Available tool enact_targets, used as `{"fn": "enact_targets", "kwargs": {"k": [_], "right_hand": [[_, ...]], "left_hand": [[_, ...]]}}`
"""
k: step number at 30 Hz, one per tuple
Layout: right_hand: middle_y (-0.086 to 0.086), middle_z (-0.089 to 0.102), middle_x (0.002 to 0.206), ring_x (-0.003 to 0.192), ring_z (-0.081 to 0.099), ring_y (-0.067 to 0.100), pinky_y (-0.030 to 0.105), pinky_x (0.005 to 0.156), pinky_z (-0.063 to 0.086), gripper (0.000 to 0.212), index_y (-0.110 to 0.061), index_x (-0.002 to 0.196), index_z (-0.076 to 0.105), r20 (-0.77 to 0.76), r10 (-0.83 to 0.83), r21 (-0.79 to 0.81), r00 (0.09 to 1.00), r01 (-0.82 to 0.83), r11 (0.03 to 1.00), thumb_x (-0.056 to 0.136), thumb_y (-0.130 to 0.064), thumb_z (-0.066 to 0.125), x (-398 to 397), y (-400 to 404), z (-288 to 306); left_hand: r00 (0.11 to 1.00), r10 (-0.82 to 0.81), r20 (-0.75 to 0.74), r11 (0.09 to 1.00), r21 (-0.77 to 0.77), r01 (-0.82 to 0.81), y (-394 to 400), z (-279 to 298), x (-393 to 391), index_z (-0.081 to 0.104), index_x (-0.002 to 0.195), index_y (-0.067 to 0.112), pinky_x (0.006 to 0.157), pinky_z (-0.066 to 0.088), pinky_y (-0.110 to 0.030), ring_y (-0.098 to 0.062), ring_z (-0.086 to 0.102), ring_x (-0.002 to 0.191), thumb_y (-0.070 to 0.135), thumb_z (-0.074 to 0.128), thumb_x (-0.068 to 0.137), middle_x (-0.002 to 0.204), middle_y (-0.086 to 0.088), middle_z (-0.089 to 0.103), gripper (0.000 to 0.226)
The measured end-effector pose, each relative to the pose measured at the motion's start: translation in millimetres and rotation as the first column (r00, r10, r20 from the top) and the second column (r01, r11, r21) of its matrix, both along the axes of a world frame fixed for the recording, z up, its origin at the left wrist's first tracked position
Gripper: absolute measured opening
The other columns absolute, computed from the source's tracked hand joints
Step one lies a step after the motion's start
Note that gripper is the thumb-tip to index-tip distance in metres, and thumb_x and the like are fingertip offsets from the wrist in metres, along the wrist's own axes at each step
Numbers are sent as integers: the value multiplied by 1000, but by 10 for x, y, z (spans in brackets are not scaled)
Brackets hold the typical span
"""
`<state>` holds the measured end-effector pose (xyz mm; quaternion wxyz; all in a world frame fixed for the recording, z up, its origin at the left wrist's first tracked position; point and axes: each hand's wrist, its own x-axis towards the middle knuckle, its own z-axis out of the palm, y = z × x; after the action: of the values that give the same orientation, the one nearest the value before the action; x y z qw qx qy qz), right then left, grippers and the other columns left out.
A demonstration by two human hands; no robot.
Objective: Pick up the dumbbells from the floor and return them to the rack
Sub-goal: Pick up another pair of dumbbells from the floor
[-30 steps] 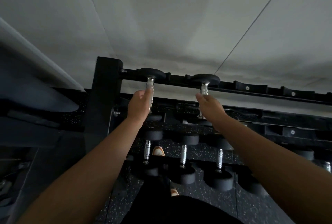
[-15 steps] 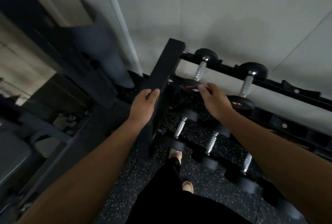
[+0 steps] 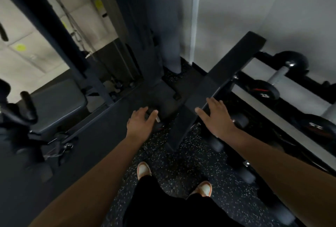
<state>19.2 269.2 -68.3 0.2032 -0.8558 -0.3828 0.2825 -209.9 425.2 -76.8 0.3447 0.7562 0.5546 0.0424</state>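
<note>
Dumbbell (image 3: 154,120) under left hand (image 3: 139,124), heavy, rigid; take by metal handle. Both hands spread, empty, right hand (image 3: 216,115) beside rack (image 3: 209,88).

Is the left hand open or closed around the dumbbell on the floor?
Open. The left hand has its fingers spread above the dumbbell on the floor, with the handle showing between them. Contact cannot be told.
</note>
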Motion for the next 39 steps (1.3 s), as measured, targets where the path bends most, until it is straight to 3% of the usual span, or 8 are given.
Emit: {"fn": "enact_targets", "kwargs": {"k": [8, 12, 16, 21, 27, 30, 33, 39], "right_hand": [[14, 16, 165, 151, 6, 32, 48, 121, 11, 79, -13, 156, 23, -4, 165, -185, 986, -163, 969, 96, -64, 37, -771, 1038, -539], [18, 14, 165, 151, 5, 33, 43, 122, 5, 77, -13, 157, 19, 36, 316, -315, 948, -290, 904, 98, -62, 25, -1149, 1607, -902], [14, 11, 167, 152, 3, 32, 43, 121, 8, 79, -14, 158, 17, -5, 271, -346, 963, -256, 903, 98, -63, 32, -1457, 2130, -1459], [15, 16, 166, 151, 6, 35, 46, 121, 11, 79, -13, 157, 16, -6, 317, -405, 948, -292, 866, 97, -64, 29, -1623, 2528, -2543], [20, 10, 166, 151, 2, 40, 52, 120, 10, 73, -15, 157, 15, 14, 553, -463, 833, -485, 742, 100, -58, 28, -1493, 2996, -4541], [21, 10, 165, 150, 5, 41, 51, 119, 12, 74, -13, 157, 14, 69, 604, -478, 794, -505, 719, 100, -56, 31, -1349, 3188, -5555], [21, 11, 165, 151, 7, 39, 49, 119, 13, 77, -9, 157, 12, 81, 595, -470, 799, -496, 730, 100, -56, 31, -1239, 3405, -6309], [24, 7, 165, 152, 3, 37, 44, 122, 11, 88, 1, 155, 0, 99, 598, -489, 795, -485, 725, 100, -58, 32, -1022, 3800, -7272]], "left_hand": [[991, 13, -131, 996, -91, -25, 762, -566, -972, 55, 134, 14, 108, 35, -46, -30, 45, 131, 52, 52, 94, 140, -14, 52, 55], [973, -62, -221, 990, -139, 31, 1349, -922, -1239, 57, 131, 15, 103, 40, -44, -33, 50, 124, 50, 54, 93, 135, -14, 55, 52], [944, -156, -290, 978, -180, 107, 1956, -1422, -1228, 54, 133, 18, 102, 39, -45, -33, 50, 124, 52, 52, 93, 135, -12, 55, 53], [900, -284, -331, 952, -206, 225, 2469, -2565, -960, 53, 134, 19, 108, 32, -49, -28, 44, 131, 49, 48, 94, 139, -10, 55, 51], [879, -341, -333, 934, -231, 274, 2813, -4710, -856, 47, 139, 11, 107, 37, -51, -33, 44, 132, 47, 48, 95, 141, -16, 52, 56], [844, -413, -342, 908, -221, 355, 2872, -5780, -911, 42, 143, 10, 108, 35, -52, -35, 40, 136, 48, 47, 96, 146, -19, 47, 61], [804, -468, -366, 884, -189, 428, 3000, -6557, -933, 38, 146, 10, 111, 31, -52, -37, 34, 140, 48, 48, 95, 150, -21, 41, 65], [863, -384, -328, 923, -114, 368, 3410, -7538, -843, 24, 151, 13, 112, 28, -55, -39, 25, 144, 49, 52, 93, 155, -24, 30, 74]]}}
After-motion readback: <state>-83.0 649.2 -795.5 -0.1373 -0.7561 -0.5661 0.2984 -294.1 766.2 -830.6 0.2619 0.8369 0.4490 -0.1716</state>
